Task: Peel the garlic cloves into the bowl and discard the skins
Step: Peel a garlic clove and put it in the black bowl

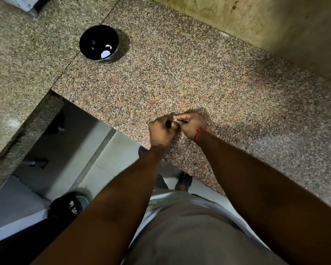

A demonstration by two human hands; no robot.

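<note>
Here both hands, left hand [161, 131] and right hand [189, 124], pinch one garlic clove [175, 121] at the table [199, 77] edge, well apart from the bowl [99, 44], so loosened skin or a slipped clove may drop to the floor [111, 163].

The garlic clove [175, 120] is nearly hidden between the two curled hands; the bin [65, 207] on the floor is blurred and partly covered by the left forearm.

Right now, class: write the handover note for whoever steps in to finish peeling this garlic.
Left hand and right hand: both pinch one garlic clove between them over the counter edge, mid-peel.
Black bowl: far left on the counter, a few pale pieces inside.
Bin: on the floor, lower left, scraps in it.
Left: finish this clove, drop it in the bowl, bin its skin.
</note>
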